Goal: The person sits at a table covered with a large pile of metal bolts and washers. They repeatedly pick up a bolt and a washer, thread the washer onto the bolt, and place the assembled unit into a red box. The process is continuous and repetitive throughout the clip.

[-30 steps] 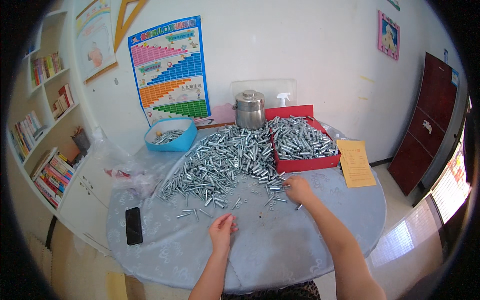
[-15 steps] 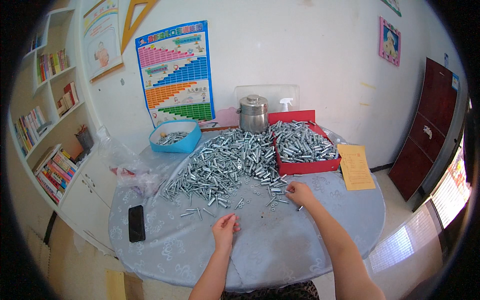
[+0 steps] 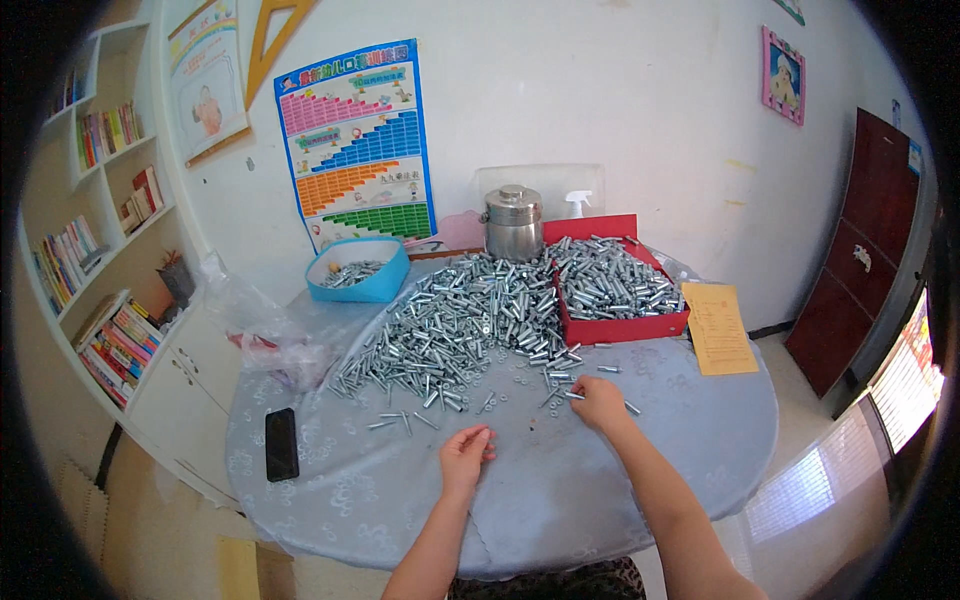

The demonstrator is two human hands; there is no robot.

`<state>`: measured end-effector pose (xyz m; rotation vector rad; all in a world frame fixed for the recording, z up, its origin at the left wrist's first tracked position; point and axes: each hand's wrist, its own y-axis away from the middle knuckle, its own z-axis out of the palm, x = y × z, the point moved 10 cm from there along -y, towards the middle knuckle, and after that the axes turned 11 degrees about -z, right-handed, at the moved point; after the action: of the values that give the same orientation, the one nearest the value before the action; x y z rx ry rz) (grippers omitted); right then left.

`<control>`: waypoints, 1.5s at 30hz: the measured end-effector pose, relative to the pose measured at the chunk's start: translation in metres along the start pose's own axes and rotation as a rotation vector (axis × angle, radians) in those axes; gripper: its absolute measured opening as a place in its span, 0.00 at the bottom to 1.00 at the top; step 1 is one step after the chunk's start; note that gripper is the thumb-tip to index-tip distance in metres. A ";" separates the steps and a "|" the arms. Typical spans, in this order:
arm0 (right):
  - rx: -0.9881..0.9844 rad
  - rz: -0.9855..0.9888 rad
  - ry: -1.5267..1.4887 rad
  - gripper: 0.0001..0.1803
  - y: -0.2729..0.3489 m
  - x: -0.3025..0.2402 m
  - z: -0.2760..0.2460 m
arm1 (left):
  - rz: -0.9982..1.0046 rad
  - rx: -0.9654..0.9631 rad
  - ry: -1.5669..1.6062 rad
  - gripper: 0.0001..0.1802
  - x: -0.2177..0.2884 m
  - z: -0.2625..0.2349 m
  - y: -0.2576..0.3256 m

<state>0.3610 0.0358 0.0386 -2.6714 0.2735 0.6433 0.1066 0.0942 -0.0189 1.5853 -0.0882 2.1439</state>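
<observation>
Gleaming silver bolts (image 3: 470, 325), seemingly short, heaped.

The near strip of the tabletop (image 3: 560, 500) lies bare between the black phone (image 3: 281, 443) at the left and the yellow paper (image 3: 719, 328) at the right. Ahead, the heap of metal bolts (image 3: 455, 325) and the red tray (image 3: 620, 322) block the middle, with loose bolts (image 3: 405, 420) scattered just before them. Behind stand the blue tub (image 3: 360, 272) and steel pot (image 3: 513, 222); a crumpled plastic bag (image 3: 265, 335) crowds the left edge.
</observation>
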 end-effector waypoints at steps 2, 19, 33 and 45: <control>-0.006 0.031 -0.239 0.12 -0.001 -0.004 0.009 | 0.010 -0.026 -0.019 0.10 0.000 0.005 0.000; -0.052 0.208 -1.227 0.13 0.036 -0.062 0.077 | -0.023 -0.020 -0.077 0.11 0.008 0.016 0.013; -0.011 0.137 -1.405 0.15 0.036 -0.070 0.083 | 0.085 -0.033 -0.273 0.13 0.012 0.027 0.019; -0.045 0.048 -1.313 0.15 0.041 -0.087 0.080 | -0.258 -0.190 0.041 0.14 -0.020 0.029 0.014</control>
<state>0.2416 0.0388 0.0011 -1.7316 -0.0619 2.1635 0.1307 0.0657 -0.0246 1.3647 -0.0679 1.9077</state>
